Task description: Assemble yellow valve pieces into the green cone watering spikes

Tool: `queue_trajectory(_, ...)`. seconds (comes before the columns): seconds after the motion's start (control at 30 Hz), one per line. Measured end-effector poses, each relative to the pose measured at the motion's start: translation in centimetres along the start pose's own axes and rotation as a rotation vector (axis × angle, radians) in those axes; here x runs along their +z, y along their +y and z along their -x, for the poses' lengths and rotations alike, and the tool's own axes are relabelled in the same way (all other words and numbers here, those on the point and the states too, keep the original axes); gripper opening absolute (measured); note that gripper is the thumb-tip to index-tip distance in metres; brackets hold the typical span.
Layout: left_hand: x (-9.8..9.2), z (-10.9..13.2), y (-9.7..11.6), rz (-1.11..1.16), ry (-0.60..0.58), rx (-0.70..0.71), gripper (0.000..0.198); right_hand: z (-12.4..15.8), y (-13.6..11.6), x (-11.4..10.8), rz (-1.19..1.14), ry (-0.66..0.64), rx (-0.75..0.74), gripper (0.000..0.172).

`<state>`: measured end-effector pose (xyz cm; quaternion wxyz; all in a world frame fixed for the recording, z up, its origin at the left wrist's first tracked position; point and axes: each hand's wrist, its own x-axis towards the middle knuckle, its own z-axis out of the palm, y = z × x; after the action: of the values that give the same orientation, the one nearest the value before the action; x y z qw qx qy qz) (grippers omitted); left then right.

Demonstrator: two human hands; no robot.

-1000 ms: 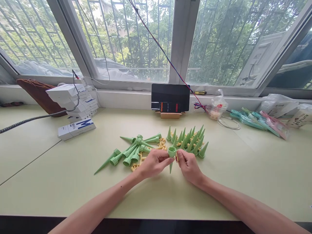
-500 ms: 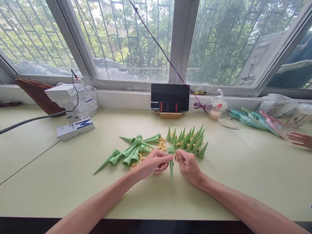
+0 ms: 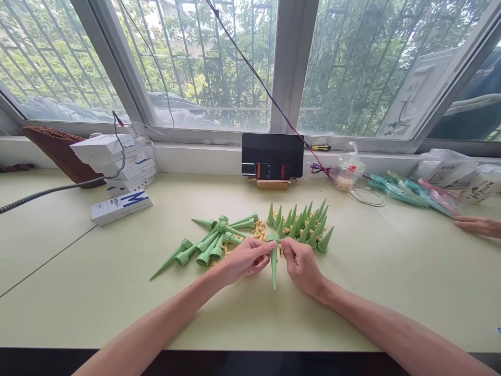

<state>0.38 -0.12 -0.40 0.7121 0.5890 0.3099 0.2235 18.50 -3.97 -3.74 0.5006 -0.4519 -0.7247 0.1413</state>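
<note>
My left hand (image 3: pixel 253 257) pinches a green plastic watering spike (image 3: pixel 274 266) near its collar, with the tip pointing down. Close on its right, my right hand (image 3: pixel 302 262) is closed around a small yellow valve piece (image 3: pixel 281 251), mostly hidden by the fingers, at the side of the collar. Loose green spikes (image 3: pixel 209 245) lie in a heap beyond my left hand, with small yellow valves (image 3: pixel 259 230) among and beside them. Behind my right hand, several spikes (image 3: pixel 303 224) stand tip up in rows, with yellow bits at their bases.
A phone (image 3: pixel 270 171) leans on a dark tablet (image 3: pixel 273 146) at the back. White boxes (image 3: pixel 121 206) stand at the left. A bagged cup (image 3: pixel 345 180) and teal packaged items (image 3: pixel 399 190) lie at the right. Another person's hand (image 3: pixel 475 225) rests at the right edge.
Both my hands stay nearly in place with the spike held between them. The other person's hand at the right has lowered slightly and moved further into view.
</note>
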Motion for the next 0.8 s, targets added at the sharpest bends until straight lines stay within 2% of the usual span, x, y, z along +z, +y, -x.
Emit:
queue_trajectory(0.33,-0.23,-0.28,0.31,-0.061,0.164,0.077,0.038,-0.28,-0.14,-0.32,-0.033,0.031,0.088,0.036)
queue_trajectory(0.57,0.15,-0.3,0.45,-0.088,0.112,0.138,0.037,-0.11,-0.15,-0.14,-0.062,0.001,0.1,0.037)
queue_trajectory(0.8,-0.08,-0.37,-0.26,-0.174,0.13,0.217,0.033,0.08,-0.11,0.03,-0.095,-0.027,0.152,0.039)
